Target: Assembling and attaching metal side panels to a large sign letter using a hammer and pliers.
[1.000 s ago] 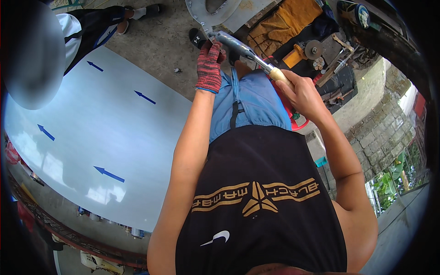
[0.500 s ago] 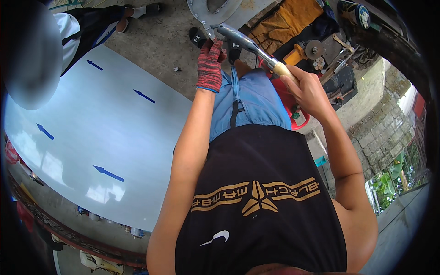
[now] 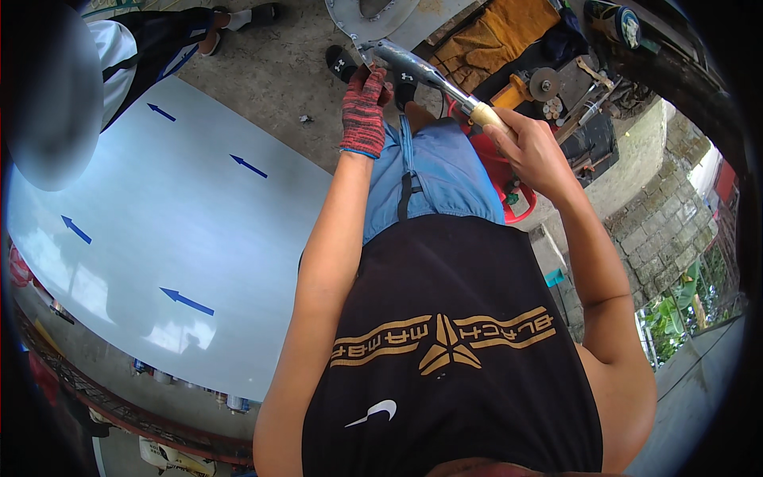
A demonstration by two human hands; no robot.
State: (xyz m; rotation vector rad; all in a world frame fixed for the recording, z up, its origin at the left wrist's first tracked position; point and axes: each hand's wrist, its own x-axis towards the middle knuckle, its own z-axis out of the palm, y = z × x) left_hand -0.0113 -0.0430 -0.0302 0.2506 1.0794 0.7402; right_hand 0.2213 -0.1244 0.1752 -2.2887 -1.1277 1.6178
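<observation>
My right hand (image 3: 534,151), bare, is wrapped round the pale wooden handle of a large soldering iron (image 3: 421,67). The iron's thick silver barrel slants up and left, its narrow end close to my left fingertips. My left hand (image 3: 365,111), in a red and black knitted glove, is closed on a thin metal strip (image 3: 366,57), mostly hidden by the fingers. Just beyond lies a curved, ring-shaped metal piece (image 3: 358,25) with small spots along its edge. Whether the iron's tip touches the strip or the ring, I cannot tell.
A big pale sheet (image 3: 207,230) with blue arrows covers the left side. Another person (image 3: 151,56) stands at the far left. Brown leather gloves (image 3: 493,44), an angle grinder (image 3: 534,86) and loose tools lie at the upper right. Under me is a red stool (image 3: 509,187).
The soldering iron and my right hand have shifted slightly left, toward my gloved hand. My left hand stays almost in place. The other person has moved slightly.
</observation>
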